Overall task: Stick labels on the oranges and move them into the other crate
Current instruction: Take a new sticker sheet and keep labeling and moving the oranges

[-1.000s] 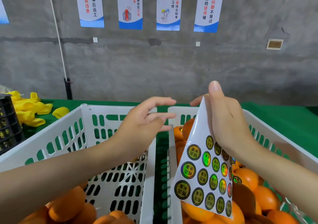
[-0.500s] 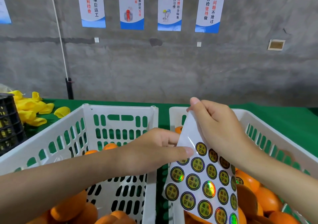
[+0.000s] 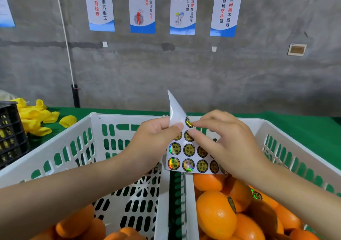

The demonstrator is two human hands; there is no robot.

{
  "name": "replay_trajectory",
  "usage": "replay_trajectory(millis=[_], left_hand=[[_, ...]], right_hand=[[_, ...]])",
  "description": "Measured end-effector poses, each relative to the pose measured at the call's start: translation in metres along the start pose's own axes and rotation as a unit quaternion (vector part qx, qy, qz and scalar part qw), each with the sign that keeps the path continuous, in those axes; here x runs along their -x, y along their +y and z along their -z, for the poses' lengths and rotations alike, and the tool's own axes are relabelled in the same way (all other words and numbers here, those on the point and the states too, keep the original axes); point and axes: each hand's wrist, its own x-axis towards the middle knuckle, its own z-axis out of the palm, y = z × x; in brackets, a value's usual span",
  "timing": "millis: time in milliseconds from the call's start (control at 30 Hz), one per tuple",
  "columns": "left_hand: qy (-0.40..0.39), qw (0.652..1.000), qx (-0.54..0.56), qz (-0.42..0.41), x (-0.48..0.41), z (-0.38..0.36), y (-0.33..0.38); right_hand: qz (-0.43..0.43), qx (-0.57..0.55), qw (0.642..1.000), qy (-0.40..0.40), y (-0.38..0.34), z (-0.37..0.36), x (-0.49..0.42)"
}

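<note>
Nearest the camera, oranges are heaped in the right crate, a white slotted one. At least two of them carry a round dark label on the skin. More oranges lie low in the left crate, which is of the same make. The two crates stand side by side with a narrow gap between them.

Above the gap and the right crate's near corner, both hands hold a label sheet upright.
- The left hand pinches the sheet's left edge between thumb and curled fingers.
- The right hand has curled fingers, with forefinger and thumb tips pinching at the uppermost labels.
- Whether a label has lifted off cannot be told.
- The sheet's bare top corner curls upward, and rows of round gold-and-black labels cover the lower part.

Both crates sit on a green-covered tabletop. At far left, yellow foam nets lie beside a black crate. Behind is a grey concrete wall with four printed posters.
</note>
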Motion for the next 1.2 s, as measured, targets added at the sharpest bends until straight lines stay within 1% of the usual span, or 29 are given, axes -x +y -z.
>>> replay_trajectory(millis=[200, 333, 467, 533, 600, 667, 700, 767, 800, 833, 900, 933, 967, 1033, 1100, 1133, 1200], left_hand=[[-0.022, 0.993, -0.089, -0.079, 0.000, 0.005, -0.005], [-0.031, 0.984, -0.128, -0.124, -0.001, 0.010, -0.009], [-0.040, 0.973, -0.170, -0.151, -0.001, 0.012, -0.009], [-0.035, 0.972, -0.182, -0.147, 0.000, 0.012, -0.010], [-0.031, 0.979, -0.157, -0.122, 0.000, 0.010, -0.009], [-0.021, 0.994, -0.082, -0.067, 0.000, 0.008, -0.005], [-0.002, 0.999, -0.043, -0.034, -0.002, 0.007, -0.001], [0.031, 0.998, 0.037, 0.028, -0.006, 0.006, 0.004], [0.032, 0.995, 0.074, 0.053, -0.008, 0.007, 0.006], [0.017, 0.992, 0.098, 0.077, -0.008, 0.007, 0.008], [-0.043, 0.988, 0.090, 0.117, -0.006, 0.009, 0.008], [-0.071, 0.988, 0.067, 0.121, -0.004, 0.009, 0.006], [-0.083, 0.990, 0.038, 0.107, -0.002, 0.009, 0.004], [-0.095, 0.994, -0.013, 0.058, 0.000, 0.008, 0.001], [-0.112, 0.993, -0.037, 0.028, 0.001, 0.008, -0.001], [-0.121, 0.992, -0.041, 0.020, 0.000, 0.009, -0.002], [-0.147, 0.988, -0.046, 0.006, -0.002, 0.011, -0.003]], right_hand=[[0.034, -0.013, 0.999, -0.007, -0.001, 0.000, 0.002], [0.035, -0.045, 0.998, -0.015, 0.000, 0.000, 0.000], [0.021, -0.073, 0.996, -0.045, 0.001, 0.001, -0.001], [0.011, -0.090, 0.995, -0.045, 0.002, 0.001, -0.001], [-0.015, -0.111, 0.993, -0.025, 0.003, 0.000, -0.003], [-0.050, -0.136, 0.989, 0.011, 0.005, 0.001, -0.005], [-0.065, -0.148, 0.986, 0.027, 0.005, 0.002, -0.006], [-0.081, -0.167, 0.981, 0.053, 0.005, 0.003, -0.007], [-0.080, -0.165, 0.981, 0.063, 0.005, 0.004, -0.008], [-0.076, -0.158, 0.982, 0.070, 0.004, 0.005, -0.009], [-0.072, -0.149, 0.984, 0.073, 0.002, 0.007, -0.011], [-0.080, -0.151, 0.983, 0.067, 0.002, 0.007, -0.011], [-0.097, -0.157, 0.981, 0.051, 0.002, 0.007, -0.011], [-0.151, -0.173, 0.973, -0.005, 0.002, 0.007, -0.009], [-0.214, -0.201, 0.954, -0.066, 0.001, 0.006, -0.007], [-0.244, -0.219, 0.941, -0.083, 0.001, 0.006, -0.007], [-0.285, -0.234, 0.926, -0.082, 0.001, 0.005, -0.010]])
